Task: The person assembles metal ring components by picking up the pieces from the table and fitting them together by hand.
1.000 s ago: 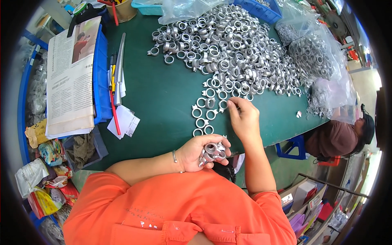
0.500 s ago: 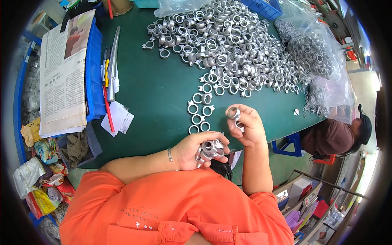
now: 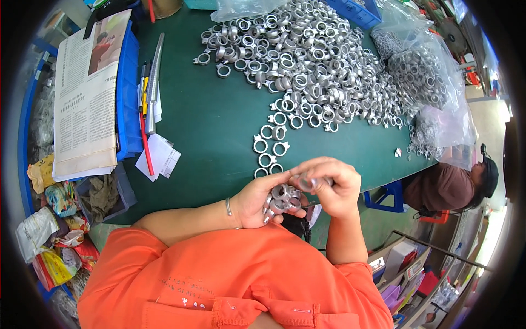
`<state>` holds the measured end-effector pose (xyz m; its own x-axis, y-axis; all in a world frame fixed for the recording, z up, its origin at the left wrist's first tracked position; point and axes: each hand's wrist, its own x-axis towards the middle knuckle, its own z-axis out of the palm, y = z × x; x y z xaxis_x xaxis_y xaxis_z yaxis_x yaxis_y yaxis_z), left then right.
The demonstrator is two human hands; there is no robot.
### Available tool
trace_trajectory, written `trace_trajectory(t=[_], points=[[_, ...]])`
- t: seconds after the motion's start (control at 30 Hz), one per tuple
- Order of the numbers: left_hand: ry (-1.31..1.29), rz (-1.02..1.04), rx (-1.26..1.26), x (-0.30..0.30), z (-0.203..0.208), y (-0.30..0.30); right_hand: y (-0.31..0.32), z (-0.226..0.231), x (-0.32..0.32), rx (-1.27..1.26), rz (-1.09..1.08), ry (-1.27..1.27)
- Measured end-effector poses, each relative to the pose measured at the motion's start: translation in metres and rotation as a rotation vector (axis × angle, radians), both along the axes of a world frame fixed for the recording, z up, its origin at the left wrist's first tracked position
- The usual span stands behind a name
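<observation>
My left hand (image 3: 258,198) is cupped near the front edge of the green table (image 3: 213,131) and holds a small bunch of silver metal rings (image 3: 280,198). My right hand (image 3: 331,183) is right beside it, fingers pinched on one silver ring (image 3: 310,182) just above the bunch. A few loose rings (image 3: 268,148) lie on the table just beyond my hands. A big heap of the same rings (image 3: 307,60) covers the far part of the table.
Clear plastic bags of rings (image 3: 427,82) sit at the right. At the left is a blue bin (image 3: 127,98) with a newspaper (image 3: 85,104) on it, pens (image 3: 145,109) and paper slips (image 3: 159,156). A seated person (image 3: 446,186) is beyond the table's right edge.
My right hand picked a ring off the table and drew back toward me, meeting my left hand. My left hand stayed put with its bunch.
</observation>
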<state>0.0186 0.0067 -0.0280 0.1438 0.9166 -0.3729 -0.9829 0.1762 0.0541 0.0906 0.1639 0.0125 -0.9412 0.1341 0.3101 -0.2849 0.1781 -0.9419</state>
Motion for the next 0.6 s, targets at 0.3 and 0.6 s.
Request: trace_trajectory(t=[0.3, 0.6], points=[[0.069, 0.241, -0.045, -0.004, 0.005, 0.0, -0.006, 0.003, -0.007, 0.401, -0.118, 0.088], [0.117, 0.375, 0.008, -0.004, 0.004, -0.003, -0.024, -0.002, 0.002, 0.395, -0.233, 0.008]])
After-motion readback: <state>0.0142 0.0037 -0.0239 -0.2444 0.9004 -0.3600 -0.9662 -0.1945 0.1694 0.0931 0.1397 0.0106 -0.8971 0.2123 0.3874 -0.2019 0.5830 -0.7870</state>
